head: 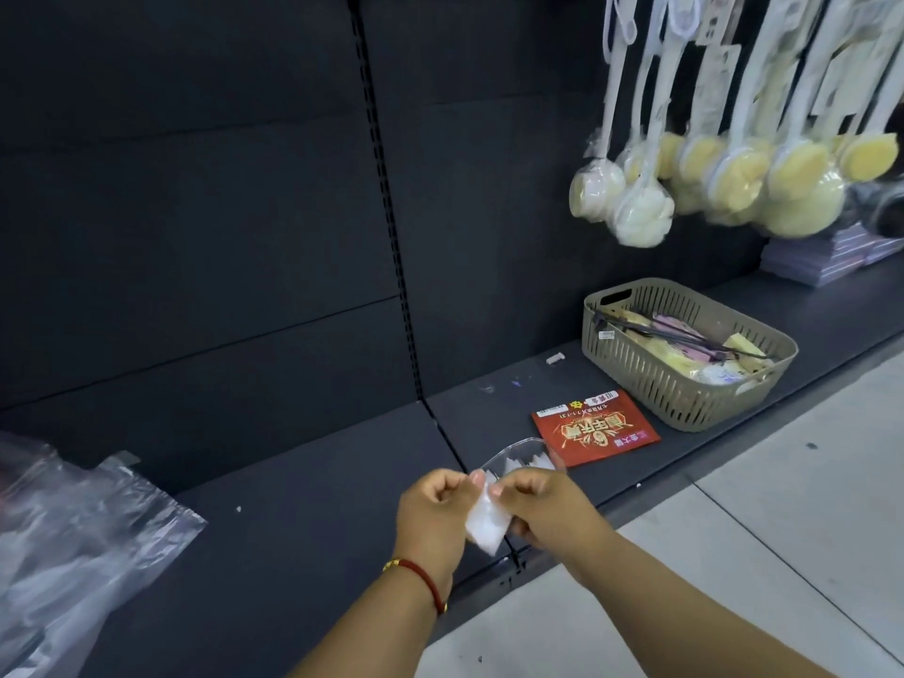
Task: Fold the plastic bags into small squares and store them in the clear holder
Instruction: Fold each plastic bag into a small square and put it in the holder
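Lower centre: left hand (433, 501) and right hand (540, 501), fingers curled, pinch small folded white plastic bag (485, 523). Clear plastic holder (513, 455) just behind. Slippery film; loosened pinch would likely let folds spring apart.

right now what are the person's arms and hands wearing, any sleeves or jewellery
Both forearms are bare, with no sleeves in view. The left hand has a thin red cord bracelet with a small gold bead at the wrist. The right hand shows no ring, watch or glove.
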Motion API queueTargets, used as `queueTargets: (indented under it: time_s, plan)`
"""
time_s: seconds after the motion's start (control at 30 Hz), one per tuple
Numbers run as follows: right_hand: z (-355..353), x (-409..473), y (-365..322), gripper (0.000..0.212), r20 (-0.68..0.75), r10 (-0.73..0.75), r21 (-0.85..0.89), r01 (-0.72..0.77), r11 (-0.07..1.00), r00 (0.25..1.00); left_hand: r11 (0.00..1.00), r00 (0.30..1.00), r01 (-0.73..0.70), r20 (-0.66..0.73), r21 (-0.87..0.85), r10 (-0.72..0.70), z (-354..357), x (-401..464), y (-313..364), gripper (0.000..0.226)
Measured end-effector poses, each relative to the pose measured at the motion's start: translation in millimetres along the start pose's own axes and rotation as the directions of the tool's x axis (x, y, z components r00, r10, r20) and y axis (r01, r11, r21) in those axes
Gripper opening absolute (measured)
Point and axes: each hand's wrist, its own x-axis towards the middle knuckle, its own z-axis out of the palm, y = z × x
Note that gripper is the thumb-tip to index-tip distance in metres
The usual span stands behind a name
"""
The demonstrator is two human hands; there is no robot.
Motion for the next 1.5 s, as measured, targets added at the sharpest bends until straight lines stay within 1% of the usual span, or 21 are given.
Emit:
queueTargets:
  time_s: [0.07,0.13,0.2,0.27,0.3,0.37,0.43,0.5,0.57,0.63,0.7,0.83,0.9,0.97,1.03,1.13,1.2,1.3,1.4,1.5]
  plan:
    - [-4,9,12,0.020,0.021,-0.011,-0.017,0.012,1.000,1.000,0.998,0.998,0.050,0.040,0.037,-0.052,2,13,-15,0.025]
    - [-8,21,22,0.017,-0.005,-0.013,-0.091,0.013,0.996,1.000,0.994,0.993,0.081,0.080,0.069,-0.086,8,23,-25,0.027]
    - [-16,38,30,0.014,-0.085,-0.006,-0.171,-0.009,0.985,0.996,0.986,0.986,0.089,0.125,0.139,-0.107,12,35,-32,0.024]
    - [-34,57,38,0.006,-0.204,0.038,-0.164,-0.072,0.984,0.978,0.967,0.976,0.080,0.176,0.244,-0.125,16,46,-39,0.017]
    - [-44,68,42,0.006,-0.266,0.061,-0.151,-0.105,0.983,0.962,0.947,0.970,0.058,0.207,0.315,-0.128,18,52,-43,0.017]
    - [-64,87,51,0.008,-0.372,0.086,-0.151,-0.152,0.977,0.924,0.896,0.959,-0.018,0.262,0.445,-0.111,22,64,-57,0.032]
    - [-79,102,58,0.004,-0.439,0.085,-0.175,-0.178,0.968,0.895,0.838,0.947,-0.065,0.299,0.542,-0.120,28,72,-67,0.050]
    - [-86,115,63,0.004,-0.465,0.084,-0.213,-0.203,0.956,0.881,0.778,0.929,-0.100,0.338,0.620,-0.150,34,78,-76,0.059]
    - [-88,128,68,0.005,-0.475,0.083,-0.262,-0.231,0.937,0.876,0.701,0.910,-0.168,0.383,0.693,-0.160,41,86,-85,0.065]
    - [-85,140,73,0.014,-0.454,0.066,-0.369,-0.255,0.894,0.889,0.628,0.898,-0.226,0.410,0.745,-0.163,48,95,-94,0.069]
    - [-82,148,78,0.019,-0.416,0.038,-0.489,-0.258,0.833,0.909,0.576,0.881,-0.271,0.440,0.771,-0.174,54,104,-101,0.075]
    - [-76,157,88,0.018,-0.364,0.005,-0.626,-0.249,0.739,0.931,0.424,0.841,-0.405,0.512,0.810,-0.174,62,111,-116,0.085]
    - [-71,163,94,0.018,-0.350,-0.009,-0.705,-0.257,0.661,0.937,0.359,0.833,-0.428,0.516,0.829,-0.200,65,114,-123,0.087]
    - [-64,167,98,0.017,-0.342,-0.025,-0.774,-0.267,0.574,0.939,0.312,0.822,-0.444,0.520,0.840,-0.231,67,115,-128,0.089]
    - [-59,172,101,0.015,-0.351,-0.047,-0.814,-0.280,0.509,0.935,0.274,0.816,-0.464,0.527,0.842,-0.238,70,116,-130,0.091]
    - [-55,175,106,0.017,-0.366,-0.096,-0.850,-0.290,0.439,0.926,0.259,0.811,-0.480,0.536,0.838,-0.235,71,117,-133,0.093]
    - [-52,178,110,0.020,-0.375,-0.133,-0.857,-0.288,0.427,0.918,0.248,0.810,-0.485,0.537,0.839,-0.234,71,116,-134,0.093]
    - [-50,182,117,0.021,-0.428,-0.134,-0.830,-0.331,0.449,0.894,0.231,0.814,-0.491,0.537,0.840,-0.222,71,115,-137,0.093]
    - [-49,186,122,0.021,-0.427,-0.063,-0.827,-0.362,0.431,0.902,0.229,0.818,-0.499,0.541,0.836,-0.192,72,112,-140,0.093]
    - [-50,189,122,0.031,-0.427,0.011,-0.795,-0.381,0.472,0.904,0.218,0.823,-0.501,0.539,0.838,-0.182,73,112,-142,0.093]
